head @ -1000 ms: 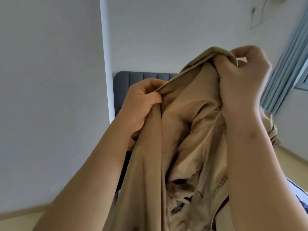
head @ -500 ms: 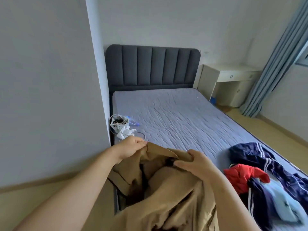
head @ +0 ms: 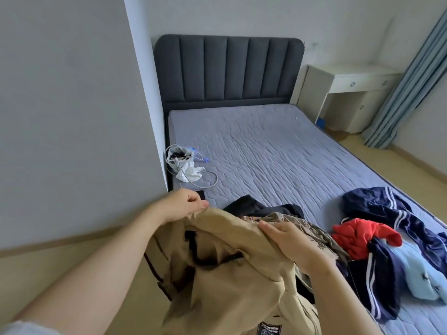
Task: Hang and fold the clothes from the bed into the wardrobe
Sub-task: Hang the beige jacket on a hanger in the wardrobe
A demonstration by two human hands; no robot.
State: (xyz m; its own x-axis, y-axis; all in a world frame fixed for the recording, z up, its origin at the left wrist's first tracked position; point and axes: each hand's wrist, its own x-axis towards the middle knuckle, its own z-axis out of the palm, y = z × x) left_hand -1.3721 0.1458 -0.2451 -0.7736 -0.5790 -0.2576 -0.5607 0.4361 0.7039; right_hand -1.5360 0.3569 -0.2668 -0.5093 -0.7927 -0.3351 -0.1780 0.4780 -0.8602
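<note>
Here the left hand (head: 183,205) pinches the top edge of a tan jacket (head: 229,274) between its thumb and curled fingertips, and the right hand (head: 290,240) clasps a fold of the same jacket, fingers laid over the ridge of cloth and the thumb hidden beneath it. The jacket hangs bunched between and below both hands, over the near corner of the bed (head: 278,153), with a dark printed patch showing low on its front. Just beyond the right hand's fingertips a black garment (head: 254,206) lies crumpled on the mattress. To the right of the right hand sits a red garment (head: 360,238), touching a navy garment with white stripes (head: 391,209) that spreads farther right, and a light blue garment (head: 420,274) lies against the navy one near the bed's edge. Just past the left hand a dark phone (head: 200,195) lies flat, and farther on a small white bag (head: 180,160) stands by the wall with a grey cable (head: 210,182) looped beside it. Well beyond both hands rises the dark padded headboard (head: 227,68); to its right stand a white counter (head: 358,76) and a blue-grey curtain (head: 411,88).
</note>
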